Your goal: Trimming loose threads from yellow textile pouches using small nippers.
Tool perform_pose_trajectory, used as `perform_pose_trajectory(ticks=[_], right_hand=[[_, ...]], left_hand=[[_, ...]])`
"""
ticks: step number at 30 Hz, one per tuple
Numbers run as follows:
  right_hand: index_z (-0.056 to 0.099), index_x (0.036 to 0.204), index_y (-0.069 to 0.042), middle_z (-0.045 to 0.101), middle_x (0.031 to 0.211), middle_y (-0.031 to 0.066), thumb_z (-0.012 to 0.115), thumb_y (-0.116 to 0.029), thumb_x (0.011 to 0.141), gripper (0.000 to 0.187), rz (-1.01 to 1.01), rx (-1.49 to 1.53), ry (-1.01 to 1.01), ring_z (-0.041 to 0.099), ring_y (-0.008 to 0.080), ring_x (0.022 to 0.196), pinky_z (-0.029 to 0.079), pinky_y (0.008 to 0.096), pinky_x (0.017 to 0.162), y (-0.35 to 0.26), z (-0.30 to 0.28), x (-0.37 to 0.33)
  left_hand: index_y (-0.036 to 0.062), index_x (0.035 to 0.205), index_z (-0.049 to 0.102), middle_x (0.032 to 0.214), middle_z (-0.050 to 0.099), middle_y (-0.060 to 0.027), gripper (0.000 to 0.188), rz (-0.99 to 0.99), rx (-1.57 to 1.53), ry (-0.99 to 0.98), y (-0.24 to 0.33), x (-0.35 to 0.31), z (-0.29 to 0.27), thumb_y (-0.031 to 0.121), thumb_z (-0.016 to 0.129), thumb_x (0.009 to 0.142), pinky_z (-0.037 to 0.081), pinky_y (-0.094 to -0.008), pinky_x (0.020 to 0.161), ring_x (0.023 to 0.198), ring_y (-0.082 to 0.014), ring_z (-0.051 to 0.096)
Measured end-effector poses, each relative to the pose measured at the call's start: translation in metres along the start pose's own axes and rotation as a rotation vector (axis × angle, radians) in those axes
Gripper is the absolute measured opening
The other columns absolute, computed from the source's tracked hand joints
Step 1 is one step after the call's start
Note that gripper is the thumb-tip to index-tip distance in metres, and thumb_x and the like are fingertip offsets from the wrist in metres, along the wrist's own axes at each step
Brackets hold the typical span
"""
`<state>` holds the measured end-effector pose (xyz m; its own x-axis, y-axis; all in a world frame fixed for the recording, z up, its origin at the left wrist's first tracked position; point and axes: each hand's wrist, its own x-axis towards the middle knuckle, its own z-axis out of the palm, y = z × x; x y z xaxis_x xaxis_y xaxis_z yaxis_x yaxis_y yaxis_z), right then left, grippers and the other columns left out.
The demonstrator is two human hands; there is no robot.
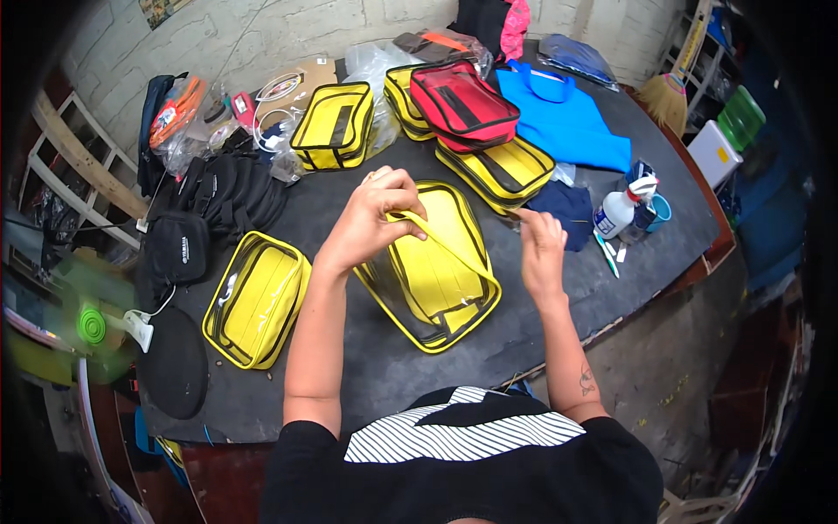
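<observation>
My left hand (377, 214) pinches the raised edge of a yellow pouch (436, 262) with clear plastic panels and dark edging. This pouch lies on the dark table in front of me, its top partly lifted by that hand. To the right of it, my right hand (543, 249) is held up with fingers closed together; whether something small is between them is hidden. Its fingertips are close to the corner of another yellow pouch (515, 170), which lies under a red pouch (464, 100). A further yellow pouch (256, 301) rests to my left.
More yellow pouches, one upright (334, 127), stand at the back. A blue bag (567, 118) lies at the far right, near a spray bottle (618, 210) and a blue cup (660, 212). Black bags (227, 196) are heaped at the left, beside a green fan (92, 325).
</observation>
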<state>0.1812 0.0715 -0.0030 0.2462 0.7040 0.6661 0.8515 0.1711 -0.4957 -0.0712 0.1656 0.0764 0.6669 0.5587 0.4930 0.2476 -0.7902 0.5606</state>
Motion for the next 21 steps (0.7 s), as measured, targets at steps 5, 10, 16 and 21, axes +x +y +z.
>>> perform_pose_trajectory(ticks=[5, 10, 16, 21], right_hand=[[0.067, 0.080, -0.014, 0.056, 0.073, -0.0023, 0.080, -0.033, 0.067, 0.025, -0.290, 0.009, 0.046, 0.042, 0.0204, 0.077, 0.030, 0.0356, 0.072, -0.082, -0.004, 0.013], [0.065, 0.076, -0.016, 0.052, 0.070, -0.0019, 0.079, -0.032, 0.068, 0.023, -0.316, -0.002, 0.155, 0.042, 0.0213, 0.078, 0.030, 0.0357, 0.071, -0.094, 0.005, 0.019], [0.066, 0.075, -0.015, 0.052, 0.069, -0.0024, 0.080, -0.031, 0.067, 0.023, -0.346, -0.040, 0.171, 0.043, 0.0211, 0.077, 0.030, 0.0355, 0.071, -0.102, -0.003, 0.022], [0.066, 0.074, -0.016, 0.049, 0.068, -0.0034, 0.077, -0.030, 0.068, 0.019, -0.541, -0.192, 0.041, 0.044, 0.0209, 0.076, 0.029, 0.0368, 0.072, -0.115, -0.024, 0.039]], left_hand=[[0.0061, 0.072, 0.064, 0.078, 0.052, -0.0010, 0.023, 0.043, 0.013, 0.086, 0.010, 0.000, -0.006, 0.008, 0.079, 0.055, 0.040, -0.0331, 0.078, 0.082, -0.0206, 0.049], [0.0074, 0.069, 0.067, 0.076, 0.052, -0.0006, 0.021, 0.094, 0.091, 0.141, 0.020, -0.002, -0.005, 0.003, 0.077, 0.051, 0.040, -0.0311, 0.075, 0.081, -0.0181, 0.049], [0.0050, 0.068, 0.059, 0.079, 0.051, -0.0019, 0.022, 0.095, 0.112, 0.124, 0.024, -0.005, -0.006, 0.008, 0.078, 0.057, 0.039, -0.0349, 0.080, 0.084, -0.0218, 0.049], [0.0052, 0.069, 0.061, 0.077, 0.051, -0.0023, 0.021, 0.125, 0.133, 0.128, 0.021, -0.005, -0.004, 0.006, 0.077, 0.054, 0.038, -0.0333, 0.079, 0.083, -0.0207, 0.049]])
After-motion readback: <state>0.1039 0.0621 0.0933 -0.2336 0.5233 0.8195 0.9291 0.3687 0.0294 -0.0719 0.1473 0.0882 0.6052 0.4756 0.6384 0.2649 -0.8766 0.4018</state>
